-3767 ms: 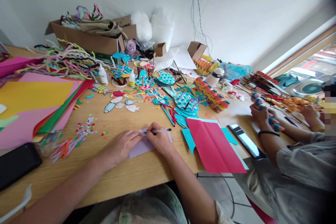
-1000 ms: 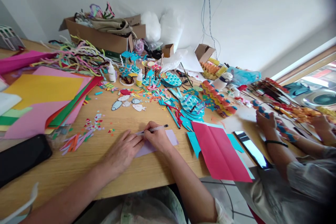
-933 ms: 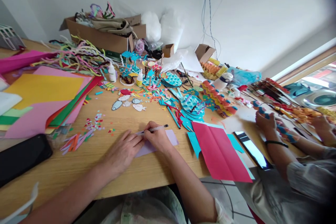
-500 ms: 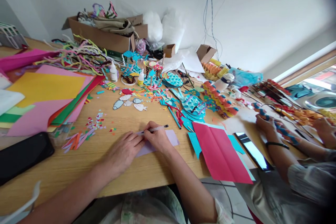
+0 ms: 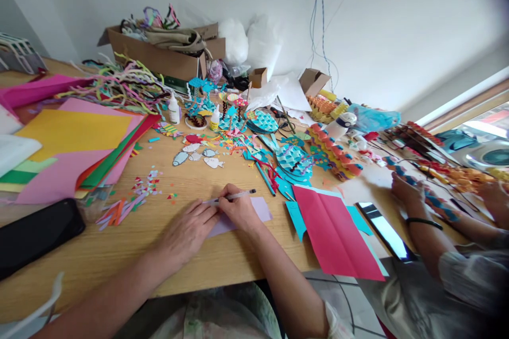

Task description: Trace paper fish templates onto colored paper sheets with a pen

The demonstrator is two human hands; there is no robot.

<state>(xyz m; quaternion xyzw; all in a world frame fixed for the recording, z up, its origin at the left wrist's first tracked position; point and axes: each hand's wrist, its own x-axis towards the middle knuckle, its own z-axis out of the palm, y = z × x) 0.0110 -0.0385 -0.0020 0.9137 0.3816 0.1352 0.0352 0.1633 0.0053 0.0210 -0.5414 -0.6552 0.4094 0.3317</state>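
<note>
A small sheet of lilac paper [image 5: 261, 208] lies on the wooden table in front of me. My right hand [image 5: 238, 210] is closed round a slim pen [image 5: 245, 193], its point end hidden by my fingers over the paper. My left hand [image 5: 191, 228] rests flat on the paper's left part, fingers stretched out and lying side by side, tips close to my right fingers. Beyond my hands lie several cut-out paper fish [image 5: 213, 162]. To the right, a folded red sheet [image 5: 338, 230] covers part of some turquoise paper.
Coloured sheets [image 5: 75, 130] and a black phone [image 5: 40, 235] are at the left. Paper scraps [image 5: 146, 185] lie nearer the middle. Glue bottles [image 5: 174, 110] and a cardboard box [image 5: 159, 58] stand behind. At the right, another person's hands [image 5: 407, 193] hold a blue-and-orange paper strip.
The view has shifted very slightly, so the things on the table appear a little further right. Both my hands keep the same pose on the paper.
</note>
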